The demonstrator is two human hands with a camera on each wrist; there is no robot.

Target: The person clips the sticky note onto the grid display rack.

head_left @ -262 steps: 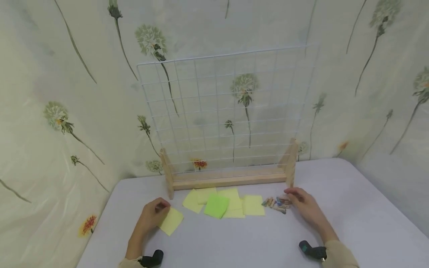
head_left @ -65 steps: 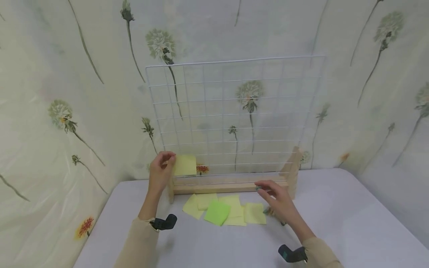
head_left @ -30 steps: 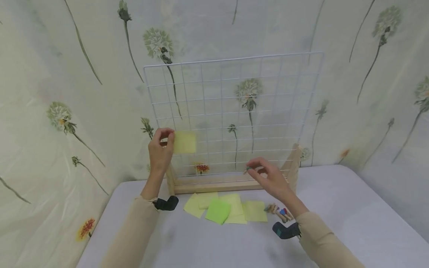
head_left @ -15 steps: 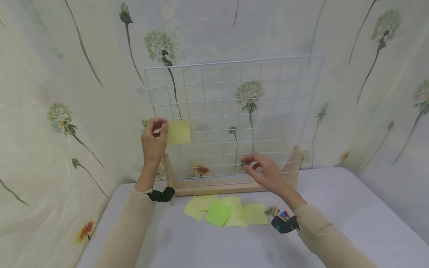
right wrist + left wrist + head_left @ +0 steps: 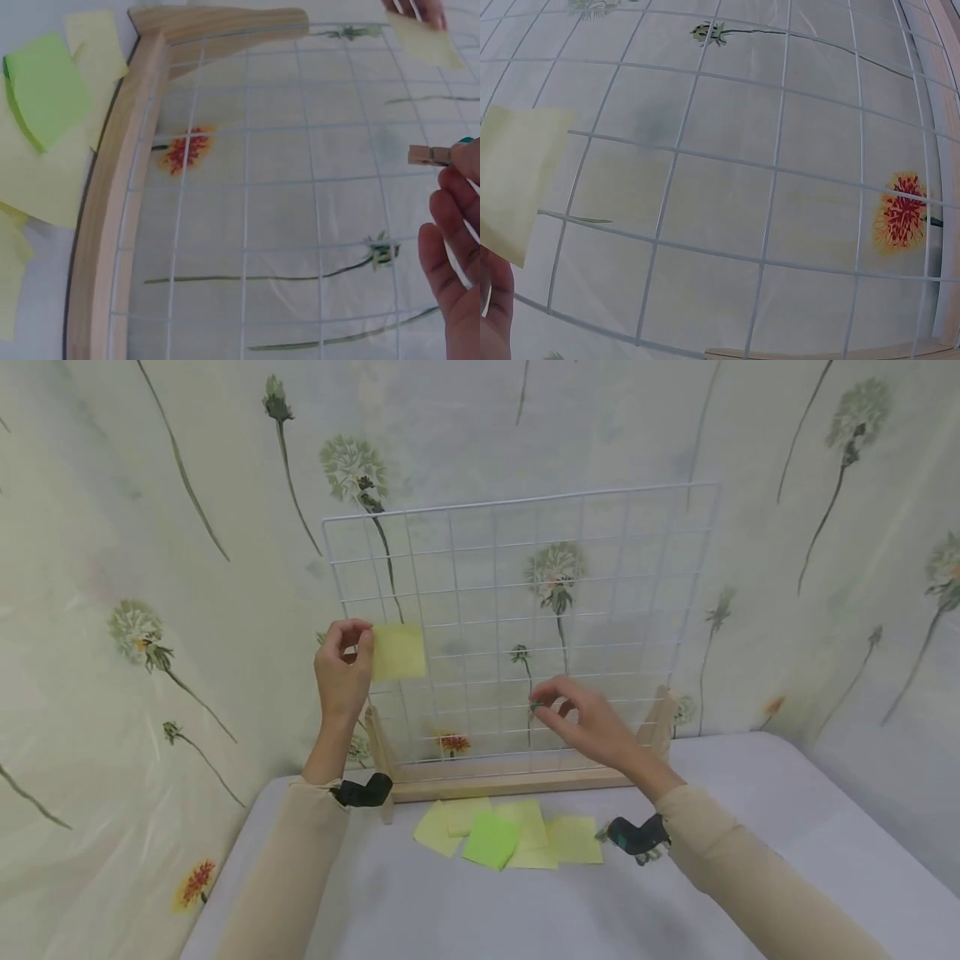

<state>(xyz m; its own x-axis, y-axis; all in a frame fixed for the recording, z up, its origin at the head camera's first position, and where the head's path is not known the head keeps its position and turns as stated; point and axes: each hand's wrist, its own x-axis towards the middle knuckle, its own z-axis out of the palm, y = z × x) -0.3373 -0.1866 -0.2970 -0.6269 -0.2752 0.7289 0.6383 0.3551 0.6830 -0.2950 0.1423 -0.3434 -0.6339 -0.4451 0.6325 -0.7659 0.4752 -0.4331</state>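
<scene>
A yellow sticky note point(image 5: 400, 652) is held flat against the left part of a white wire grid point(image 5: 495, 503). My left hand point(image 5: 343, 668) pinches that note by its left edge, between thumb and fingers. Lower down and right of the note, in front of the grid, my right hand point(image 5: 585, 722) pinches a small wooden clothespin point(image 5: 429, 155) with a green end. Its bare wooden tip points away from the fingers and is apart from the note. Left fingertips point(image 5: 431, 11) and note also show at the top of the right wrist view.
The grid stands in a wooden base point(image 5: 487, 787) on a white-covered table. Before it lie several yellow sticky notes point(image 5: 577, 841) and a green one point(image 5: 491, 841). A small pile of clothespins point(image 5: 648, 857) is partly hidden behind the right wrist camera point(image 5: 637, 835).
My left hand has lifted the yellow note from the table up to the grid. My right hand has left the pile with a clothespin and risen leftward toward the grid's middle.
</scene>
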